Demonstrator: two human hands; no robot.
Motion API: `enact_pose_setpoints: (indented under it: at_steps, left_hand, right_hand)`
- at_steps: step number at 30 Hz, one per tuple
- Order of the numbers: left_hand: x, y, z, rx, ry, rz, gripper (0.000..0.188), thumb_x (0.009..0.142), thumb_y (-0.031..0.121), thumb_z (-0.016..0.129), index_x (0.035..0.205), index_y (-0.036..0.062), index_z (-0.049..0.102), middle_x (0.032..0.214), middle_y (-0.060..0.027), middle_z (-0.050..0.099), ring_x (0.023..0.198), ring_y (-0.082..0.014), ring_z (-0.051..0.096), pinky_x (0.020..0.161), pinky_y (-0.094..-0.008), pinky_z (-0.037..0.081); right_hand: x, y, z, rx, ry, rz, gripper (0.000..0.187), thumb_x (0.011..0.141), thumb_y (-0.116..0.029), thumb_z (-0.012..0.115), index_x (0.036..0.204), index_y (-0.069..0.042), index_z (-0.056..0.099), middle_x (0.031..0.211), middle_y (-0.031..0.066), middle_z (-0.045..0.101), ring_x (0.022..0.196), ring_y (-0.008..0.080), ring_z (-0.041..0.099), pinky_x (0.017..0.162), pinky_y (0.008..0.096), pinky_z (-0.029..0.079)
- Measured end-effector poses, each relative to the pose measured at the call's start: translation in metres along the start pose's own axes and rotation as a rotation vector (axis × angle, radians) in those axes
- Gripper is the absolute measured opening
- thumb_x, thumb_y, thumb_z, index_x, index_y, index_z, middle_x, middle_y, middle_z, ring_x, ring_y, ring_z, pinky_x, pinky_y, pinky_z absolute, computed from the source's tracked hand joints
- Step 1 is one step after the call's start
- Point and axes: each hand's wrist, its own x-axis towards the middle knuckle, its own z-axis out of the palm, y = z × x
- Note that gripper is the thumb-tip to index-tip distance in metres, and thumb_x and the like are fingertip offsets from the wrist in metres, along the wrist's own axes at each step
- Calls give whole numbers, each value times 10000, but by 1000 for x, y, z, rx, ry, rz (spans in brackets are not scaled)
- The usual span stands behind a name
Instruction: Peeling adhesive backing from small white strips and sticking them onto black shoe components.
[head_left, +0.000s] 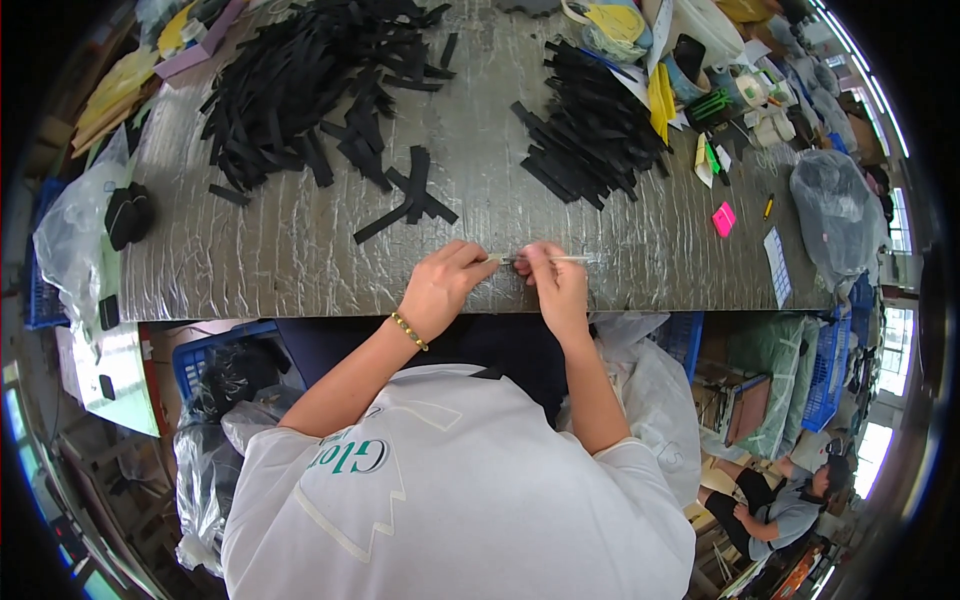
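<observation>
My left hand (445, 285), with a beaded bracelet (409, 331) on its wrist, rests at the near edge of the silver-covered table (300, 260). Its fingertips pinch a small pale piece (495, 258). My right hand (556, 285) lies just to the right, almost touching the left. It is closed on a thin pale stick-like tool (565, 260) whose end points right along the table. What the small piece is cannot be made out.
Two heaps of black strips lie further back, a big one (300, 80) and a smaller one (590, 130), with a few loose strips (410, 195) between. A pink note (724, 218), clear plastic bags (835, 215), blue crates (225, 350) and a seated person (780, 510) surround them.
</observation>
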Motion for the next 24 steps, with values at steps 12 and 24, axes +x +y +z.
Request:
enact_pose_setpoints:
  at_steps: [12,24]
  left_hand:
    - [0,1,0,28,7,3,279,784,10,638,1026,73,762,957,-44,678,903,-234,657,746,-351,568]
    - [-1,-2,-1,-22,-10,-49,304,797,-2,635,1062,82,758,966,-53,693,907,-254,668,763,-365,566]
  right_hand:
    - [-1,9,4,-81,38,-75,195,963,-146,674,965,48,699,795,115,710,693,138,670,641,276,511]
    - [-4,-7,0,-186,-59,-105,202,963,-139,666,985,59,699,830,146,705,721,173,690,671,285,529]
